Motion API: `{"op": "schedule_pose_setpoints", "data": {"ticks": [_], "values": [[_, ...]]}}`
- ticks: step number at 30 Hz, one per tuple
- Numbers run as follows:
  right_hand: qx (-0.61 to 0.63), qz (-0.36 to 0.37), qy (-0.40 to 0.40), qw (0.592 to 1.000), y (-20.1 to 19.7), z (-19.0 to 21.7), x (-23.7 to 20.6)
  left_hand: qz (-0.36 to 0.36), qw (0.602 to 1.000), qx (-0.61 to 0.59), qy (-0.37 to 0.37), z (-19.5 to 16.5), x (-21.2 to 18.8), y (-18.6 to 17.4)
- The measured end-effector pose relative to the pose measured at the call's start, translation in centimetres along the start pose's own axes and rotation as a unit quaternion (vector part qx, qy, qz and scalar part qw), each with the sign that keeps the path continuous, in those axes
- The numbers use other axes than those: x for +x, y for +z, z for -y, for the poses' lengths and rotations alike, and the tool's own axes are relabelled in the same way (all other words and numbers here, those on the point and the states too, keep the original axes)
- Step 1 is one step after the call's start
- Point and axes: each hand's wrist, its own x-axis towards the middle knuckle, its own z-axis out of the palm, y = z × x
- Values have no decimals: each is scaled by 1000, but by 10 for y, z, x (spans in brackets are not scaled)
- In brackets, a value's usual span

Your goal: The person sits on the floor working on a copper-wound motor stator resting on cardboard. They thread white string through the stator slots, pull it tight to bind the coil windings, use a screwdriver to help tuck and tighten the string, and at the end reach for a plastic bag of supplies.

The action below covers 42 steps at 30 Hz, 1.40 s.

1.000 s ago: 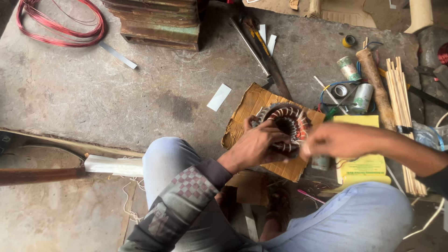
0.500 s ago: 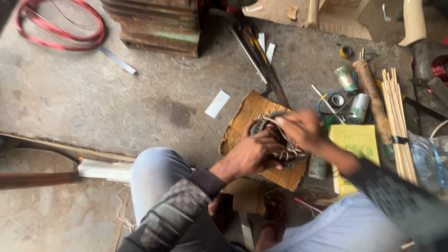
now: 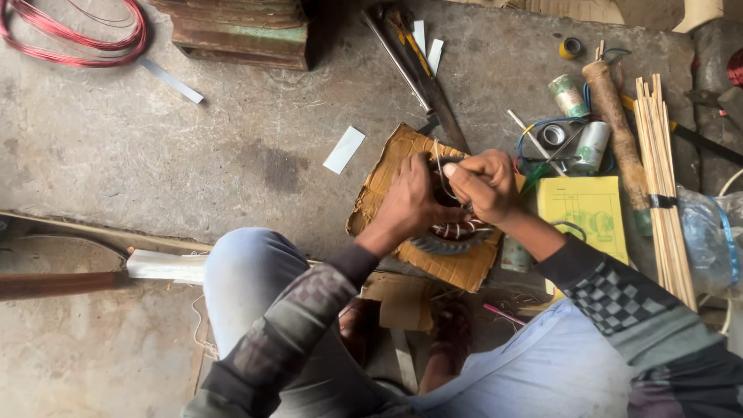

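Observation:
A round motor stator with copper windings (image 3: 453, 232) lies on a piece of brown cardboard (image 3: 387, 174) on the concrete floor, between my knees. My left hand (image 3: 410, 203) rests on the stator's left side and grips it. My right hand (image 3: 484, 184) is over the stator's top, fingers pinched on a thin pale thread (image 3: 438, 159) that rises from the windings. Both hands hide most of the stator.
A yellow booklet (image 3: 592, 213), tape rolls (image 3: 569, 94), a wooden mallet handle (image 3: 615, 108) and a bundle of thin sticks (image 3: 662, 178) lie to the right. A red wire coil (image 3: 77, 35) and a rusty metal box (image 3: 244, 31) are at the far left. White paper slips (image 3: 344, 149) are scattered.
My right hand has come in from the right side onto the top of the stator and pinched the thread. My left hand stays on the stator.

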Motion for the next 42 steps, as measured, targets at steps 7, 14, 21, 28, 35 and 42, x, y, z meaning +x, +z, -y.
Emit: {"op": "schedule_pose_setpoints", "data": {"ticks": [7, 14, 21, 28, 35, 42], "values": [[-65, 9, -53, 996, -21, 8, -3, 3, 997, -9, -82, -23, 3, 20], [-119, 0, -95, 988, -41, -24, 4, 10, 976, 216, 23, -30, 22, 40], [-136, -22, -142, 980, -23, -29, -15, 8, 983, 167, -75, -30, 0, 37], [-106, 23, -134, 985, 4, 11, -38, 2, 989, 144, 39, -38, -37, 13], [-272, 3, -344, 899, -26, 79, -59, -246, 911, 225, 244, -83, -74, -1], [-152, -228, -153, 949, -103, 53, -83, 103, 988, -99, -62, -79, -24, -18]]}}
